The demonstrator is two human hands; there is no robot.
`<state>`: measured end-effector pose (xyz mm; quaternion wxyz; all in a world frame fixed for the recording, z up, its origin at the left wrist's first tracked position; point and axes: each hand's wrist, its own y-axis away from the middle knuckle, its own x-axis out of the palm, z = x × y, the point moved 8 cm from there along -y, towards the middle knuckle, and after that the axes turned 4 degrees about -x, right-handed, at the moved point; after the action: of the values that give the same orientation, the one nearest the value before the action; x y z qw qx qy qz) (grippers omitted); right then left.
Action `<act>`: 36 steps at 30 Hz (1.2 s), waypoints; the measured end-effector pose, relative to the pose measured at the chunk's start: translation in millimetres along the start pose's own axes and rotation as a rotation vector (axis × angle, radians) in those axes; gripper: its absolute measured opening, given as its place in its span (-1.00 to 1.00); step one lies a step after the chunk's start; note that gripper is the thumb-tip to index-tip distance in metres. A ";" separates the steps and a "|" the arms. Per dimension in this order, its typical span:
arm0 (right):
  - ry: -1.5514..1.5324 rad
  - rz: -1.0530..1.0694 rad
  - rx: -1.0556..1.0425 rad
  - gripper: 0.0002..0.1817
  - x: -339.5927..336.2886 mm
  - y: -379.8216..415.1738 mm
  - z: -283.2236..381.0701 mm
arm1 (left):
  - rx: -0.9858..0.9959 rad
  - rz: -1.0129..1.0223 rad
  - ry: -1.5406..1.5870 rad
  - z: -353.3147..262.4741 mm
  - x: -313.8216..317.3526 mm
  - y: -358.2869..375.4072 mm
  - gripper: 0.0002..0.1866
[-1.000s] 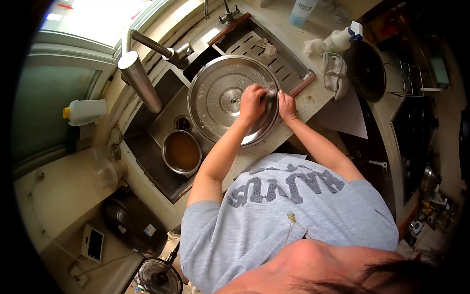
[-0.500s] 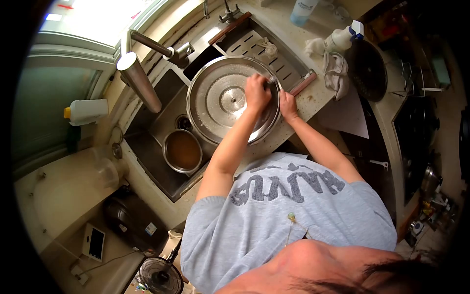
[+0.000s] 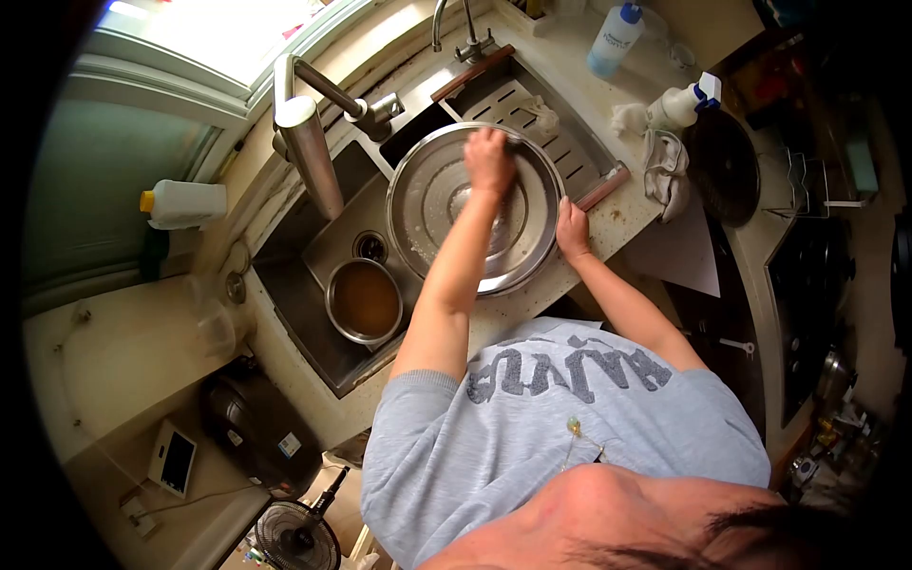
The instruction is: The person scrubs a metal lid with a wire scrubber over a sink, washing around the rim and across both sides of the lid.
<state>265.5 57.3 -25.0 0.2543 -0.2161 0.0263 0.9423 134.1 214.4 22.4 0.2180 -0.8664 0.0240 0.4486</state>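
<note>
A large round steel pot lid [image 3: 427, 180], spotted with suds, rests tilted across the sink. My left hand [image 3: 489, 161] is over its upper part with curled fingers, slightly blurred. Beside those fingers shows a small dark scouring pad [image 3: 514, 145], mostly hidden by the hand. At the lid's right edge, my right hand [image 3: 573, 229] grips the rim, thumb up. Lower left of the lid, a steel bowl [image 3: 332, 318] holding brown liquid stands in the sink basin [image 3: 294, 285], near the drain [image 3: 371, 248].
A thick steel faucet [image 3: 313, 157] reaches over the basin's left side. A slotted drainboard [image 3: 570, 171] lies behind the lid. On the counter to the right are a spray bottle [image 3: 679, 104], a blue-capped bottle [image 3: 616, 40] and a crumpled cloth [image 3: 665, 171].
My left hand has moved across the lid from its right side toward its upper far part. My right hand stays at the rim. The whole view has shifted slightly.
</note>
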 end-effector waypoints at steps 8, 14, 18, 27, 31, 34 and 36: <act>-0.011 -0.011 0.005 -0.54 2.7 0.3 -3.4 | -0.474 -0.133 -0.336 93.3 -55.6 -3.0 -0.73; -0.023 -0.023 0.035 -0.52 1.7 0.2 -8.9 | -0.155 -0.006 0.214 -13.1 10.1 5.1 -0.75; -0.007 -0.028 0.074 -0.52 1.9 -2.8 -16.9 | -0.101 0.056 0.002 -7.1 21.2 -2.7 -0.82; -0.033 0.004 0.052 -0.54 5.0 2.4 -9.7 | -0.556 -0.120 -0.215 74.4 -28.8 -14.6 -0.74; -0.073 -0.003 0.028 -0.55 5.6 1.2 -11.4 | -0.185 -0.020 0.128 -13.1 9.7 -4.5 -0.76; -0.134 -0.045 -0.009 -0.56 2.7 -4.4 -10.1 | -0.029 0.227 0.301 -60.3 1.4 41.1 -0.81; -0.130 -0.076 -0.044 -0.56 -1.4 -0.9 -1.9 | 0.034 0.409 0.303 -62.1 -14.3 76.0 -0.82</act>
<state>267.7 57.2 -26.1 0.2863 -0.1611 -0.0194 0.9443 155.2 118.8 37.8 0.1312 -0.8970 0.2390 0.3480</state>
